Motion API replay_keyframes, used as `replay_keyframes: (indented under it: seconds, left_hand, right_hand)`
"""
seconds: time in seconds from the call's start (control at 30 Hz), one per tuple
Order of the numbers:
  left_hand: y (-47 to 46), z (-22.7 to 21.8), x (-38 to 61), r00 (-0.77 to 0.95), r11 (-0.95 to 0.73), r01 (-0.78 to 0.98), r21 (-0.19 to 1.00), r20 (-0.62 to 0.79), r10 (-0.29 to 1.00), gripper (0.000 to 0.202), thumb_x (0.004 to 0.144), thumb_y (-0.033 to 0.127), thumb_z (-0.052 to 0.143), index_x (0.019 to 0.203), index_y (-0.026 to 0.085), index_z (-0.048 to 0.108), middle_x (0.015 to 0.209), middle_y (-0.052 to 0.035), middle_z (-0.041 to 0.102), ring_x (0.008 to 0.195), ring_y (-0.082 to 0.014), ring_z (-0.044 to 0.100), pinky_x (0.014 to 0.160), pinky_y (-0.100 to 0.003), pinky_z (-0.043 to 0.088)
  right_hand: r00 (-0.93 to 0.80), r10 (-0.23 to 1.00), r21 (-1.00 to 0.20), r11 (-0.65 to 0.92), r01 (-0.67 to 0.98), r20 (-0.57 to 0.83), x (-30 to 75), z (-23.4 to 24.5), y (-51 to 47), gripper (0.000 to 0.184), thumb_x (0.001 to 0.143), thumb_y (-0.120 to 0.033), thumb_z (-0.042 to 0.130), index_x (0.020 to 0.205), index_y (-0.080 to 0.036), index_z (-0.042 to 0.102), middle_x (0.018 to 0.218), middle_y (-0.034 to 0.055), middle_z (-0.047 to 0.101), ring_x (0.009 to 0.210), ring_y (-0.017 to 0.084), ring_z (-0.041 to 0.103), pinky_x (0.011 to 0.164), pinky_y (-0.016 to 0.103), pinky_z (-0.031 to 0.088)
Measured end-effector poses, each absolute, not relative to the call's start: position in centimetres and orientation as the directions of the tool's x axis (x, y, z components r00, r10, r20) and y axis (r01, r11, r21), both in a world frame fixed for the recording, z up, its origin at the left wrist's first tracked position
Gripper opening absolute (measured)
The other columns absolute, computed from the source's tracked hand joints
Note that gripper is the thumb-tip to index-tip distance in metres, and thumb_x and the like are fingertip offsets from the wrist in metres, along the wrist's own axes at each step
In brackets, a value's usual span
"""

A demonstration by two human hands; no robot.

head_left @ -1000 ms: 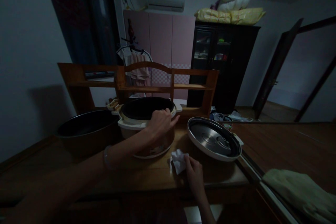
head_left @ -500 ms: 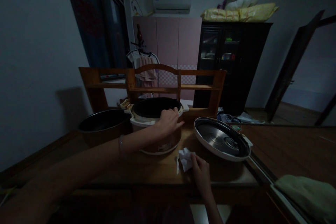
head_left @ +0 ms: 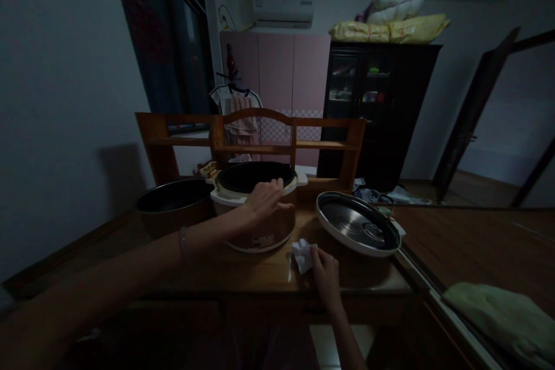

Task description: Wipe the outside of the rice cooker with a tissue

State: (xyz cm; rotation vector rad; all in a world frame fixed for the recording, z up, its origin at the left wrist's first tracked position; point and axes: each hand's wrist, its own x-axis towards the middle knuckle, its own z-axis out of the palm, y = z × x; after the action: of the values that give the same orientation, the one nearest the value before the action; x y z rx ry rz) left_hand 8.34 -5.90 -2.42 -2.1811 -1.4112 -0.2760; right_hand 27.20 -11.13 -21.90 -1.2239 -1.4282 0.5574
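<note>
An open rice cooker (head_left: 260, 225) with a white rim and a dark interior stands on the wooden desk (head_left: 255, 277). My left hand (head_left: 264, 202) is at its near right rim, fingers bent over the edge and thumb apart along the outer wall; the fingertips are partly hidden. Between the thumb and fingers of my right hand (head_left: 326, 274) is a crumpled white tissue (head_left: 303, 255), low over the desk top. Right of the cooker, the round lid (head_left: 355, 225) lies with its metal inner side up. A dark inner pot (head_left: 173, 208) sits to the left.
Behind the cooker rises a wooden shelf rack (head_left: 255, 149) along the desk's back. A pale green cloth item (head_left: 498, 312) lies at the lower right, beside a brown wooden surface (head_left: 477, 237). The wall (head_left: 56, 127) closes off the left side.
My left hand has slid slightly left along the cooker's rim. My right hand still pinches the tissue in about the same place. The whole view has shifted a little.
</note>
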Motion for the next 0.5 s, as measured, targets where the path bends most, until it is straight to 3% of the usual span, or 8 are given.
replay_keyframes:
  seconds: [0.2,0.5]
  left_hand:
    - [-8.5,-2.5,3.8,0.516,-0.352,0.846,-0.401,0.447,0.731,0.072,0.079,0.078,0.036,0.100,0.011,0.054,0.092,-0.0137,0.065,0.081,-0.0275,0.066,0.058,-0.031,0.040]
    - [-9.6,-2.6,2.2,0.538,-0.392,0.835,-0.386,0.420,0.731,0.070,0.082,0.075,0.039,0.107,0.012,0.053,0.100,-0.0130,0.066,0.093,-0.0258,0.066,0.065,-0.028,0.042]
  right_hand:
    - [0.177,0.884,-0.867,0.355,0.349,0.433,27.1,-21.8,-11.3,0.063,0.092,-0.059,0.041,0.064,-0.010,0.068,0.058,0.0064,0.064,0.056,0.015,0.051,0.055,0.025,0.032]
    - [0.246,0.892,-0.910,0.311,0.273,0.379,27.1,-21.5,-11.3,0.061,0.087,-0.062,0.046,0.070,-0.010,0.072,0.063,0.0091,0.068,0.063,0.020,0.056,0.059,0.027,0.034]
